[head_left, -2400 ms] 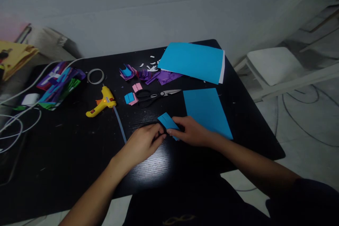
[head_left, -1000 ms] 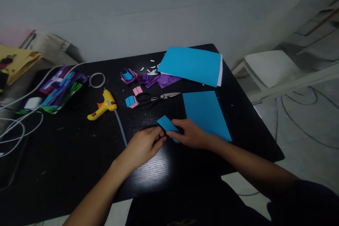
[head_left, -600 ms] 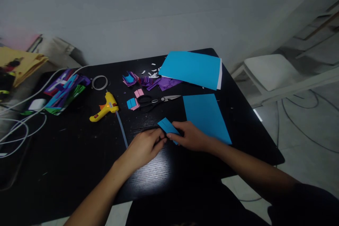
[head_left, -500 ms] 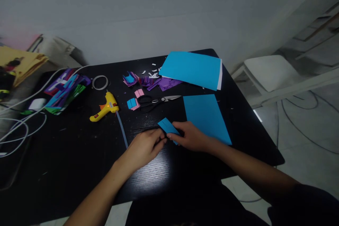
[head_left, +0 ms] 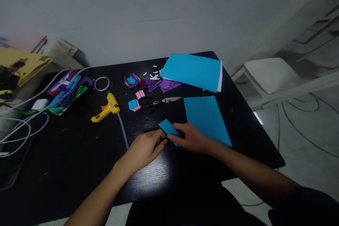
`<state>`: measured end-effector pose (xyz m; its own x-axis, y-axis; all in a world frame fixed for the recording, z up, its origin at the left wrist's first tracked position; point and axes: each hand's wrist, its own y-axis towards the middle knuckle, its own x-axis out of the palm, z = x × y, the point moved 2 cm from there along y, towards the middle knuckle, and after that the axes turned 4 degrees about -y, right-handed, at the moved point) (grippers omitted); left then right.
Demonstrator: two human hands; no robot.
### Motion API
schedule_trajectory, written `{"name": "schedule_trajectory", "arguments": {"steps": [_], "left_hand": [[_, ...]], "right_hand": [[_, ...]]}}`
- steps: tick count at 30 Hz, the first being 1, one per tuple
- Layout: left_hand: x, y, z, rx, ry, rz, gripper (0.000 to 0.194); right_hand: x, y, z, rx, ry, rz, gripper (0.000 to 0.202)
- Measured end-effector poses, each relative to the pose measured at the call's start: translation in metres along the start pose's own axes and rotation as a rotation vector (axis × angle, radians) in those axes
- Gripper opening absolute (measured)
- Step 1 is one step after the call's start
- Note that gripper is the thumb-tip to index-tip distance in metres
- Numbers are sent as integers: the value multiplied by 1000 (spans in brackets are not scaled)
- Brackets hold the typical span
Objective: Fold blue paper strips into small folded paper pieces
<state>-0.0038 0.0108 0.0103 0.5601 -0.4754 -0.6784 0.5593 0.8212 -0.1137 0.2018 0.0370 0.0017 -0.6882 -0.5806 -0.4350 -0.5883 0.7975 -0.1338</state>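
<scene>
A narrow folded piece of blue paper [head_left: 167, 127] is pinched in my right hand [head_left: 191, 137], thumb on top, tilted above the black table. My left hand [head_left: 147, 148] is closed beside its lower left edge, fingertips close to my right thumb; whether they grip the paper is hidden. A larger blue sheet [head_left: 206, 118] lies partly beneath my right wrist. Scissors [head_left: 159, 103] with black handles rest beyond my hands, blades pointing right. Small folded pink pieces [head_left: 140, 94] and a blue one [head_left: 132, 104] sit by the handles.
A yellow glue gun [head_left: 107, 108], its glue stick trailing toward me, and a tape ring [head_left: 101, 83] lie left. Purple paper [head_left: 169, 84], white scraps and stacked blue sheets [head_left: 192, 70] are at the back. White cables and a colourful paper bundle [head_left: 70, 91] occupy the far left.
The view has shifted slightly, so the tabletop objects appear a little lower. My hands and the folded blue paper keep nearly the same pose.
</scene>
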Motion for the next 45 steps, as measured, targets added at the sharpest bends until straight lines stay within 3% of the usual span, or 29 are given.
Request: {"name": "schedule_trajectory", "arguments": {"steps": [2,7,9,18,25,45], "left_hand": [[1,0,-1,-21,-13,37,10],[3,-1,-2,-22,-47,132,53],[3,-1,-2,-20,-45,148,57],[2,0,-3,-5,-70,155,42],[1,-1,-2,-15,-53,135,13],[0,1,0,8,-18,119,20]], "right_hand": [[-1,0,-1,-4,10,-3,14],[-1,-1,1,-7,12,-16,17],[-1,0,1,-8,13,-23,17],[0,0,0,-16,-16,5,17],[0,-1,-2,26,-7,-6,21],[1,-2,-1,59,-54,-7,29]]}}
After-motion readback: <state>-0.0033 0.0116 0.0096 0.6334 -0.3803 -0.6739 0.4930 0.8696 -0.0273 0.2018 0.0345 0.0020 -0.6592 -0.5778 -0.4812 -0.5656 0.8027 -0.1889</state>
